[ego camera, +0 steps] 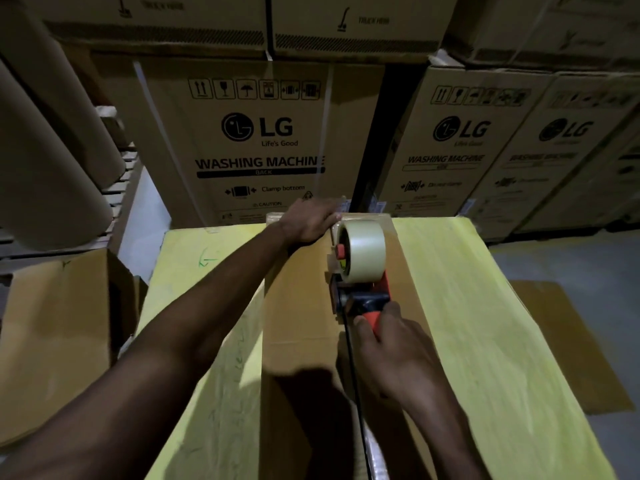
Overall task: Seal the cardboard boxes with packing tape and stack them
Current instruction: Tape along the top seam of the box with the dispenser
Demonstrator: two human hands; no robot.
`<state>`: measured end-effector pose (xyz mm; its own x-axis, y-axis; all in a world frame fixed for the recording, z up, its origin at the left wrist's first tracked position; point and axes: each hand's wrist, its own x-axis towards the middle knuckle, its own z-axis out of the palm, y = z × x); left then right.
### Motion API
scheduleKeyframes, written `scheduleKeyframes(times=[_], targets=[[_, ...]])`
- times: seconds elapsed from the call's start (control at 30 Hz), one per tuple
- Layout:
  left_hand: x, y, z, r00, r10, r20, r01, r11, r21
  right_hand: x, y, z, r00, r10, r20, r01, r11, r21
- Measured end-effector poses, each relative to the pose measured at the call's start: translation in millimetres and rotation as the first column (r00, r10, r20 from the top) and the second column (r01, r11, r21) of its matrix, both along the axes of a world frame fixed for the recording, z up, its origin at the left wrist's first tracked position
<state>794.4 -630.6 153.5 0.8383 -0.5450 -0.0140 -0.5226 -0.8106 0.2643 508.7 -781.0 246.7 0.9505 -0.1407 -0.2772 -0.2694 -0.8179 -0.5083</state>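
Tape dispenser (361, 268) in right grip (394, 351), atop box (298, 306).

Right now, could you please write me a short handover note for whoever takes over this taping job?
Left hand: flat on the far end of the cardboard box, holding it down.
Right hand: fingers grip the orange handle of the tape dispenser, which sits on the box's centre seam, about midway.
The box lies on the yellow surface.
Done: tape seems laid from the far edge up to the dispenser.
Left: tape the near stretch of seam, which shows as a dark gap, then cut the tape and stack the box.
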Motion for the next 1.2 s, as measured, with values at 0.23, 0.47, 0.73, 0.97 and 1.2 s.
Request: scheduleKeyframes(times=[0.23,0.47,0.73,0.97,1.2], targets=[[-52.1,11.5,-12.5,0.911,-0.399,0.107,0.394,0.917,0.07,-15.0,3.6,0.2,0.998,-0.044,0.041,0.04,0.996,0.081],[-82.4,16.0,-24.9,0.848,-0.511,0.141,0.487,0.856,0.174,-18.4,6.8,-1.5,0.998,-0.056,0.02,0.054,0.996,0.065],[-94.4,7.5,-6.2,0.914,-0.405,0.014,0.4,0.907,0.131,-30.2,16.3,-8.7,0.996,-0.088,0.015,0.087,0.995,0.053],[-80.9,4.9,-17.5,0.918,-0.396,-0.041,0.398,0.909,0.123,-96.1,15.6,-3.3,0.997,-0.07,-0.044,0.072,0.997,0.042],[-87.4,3.7,-16.9,0.927,-0.374,-0.017,0.373,0.92,0.12,-136.8,21.5,16.0,0.994,-0.091,-0.064,0.091,0.996,-0.003]])
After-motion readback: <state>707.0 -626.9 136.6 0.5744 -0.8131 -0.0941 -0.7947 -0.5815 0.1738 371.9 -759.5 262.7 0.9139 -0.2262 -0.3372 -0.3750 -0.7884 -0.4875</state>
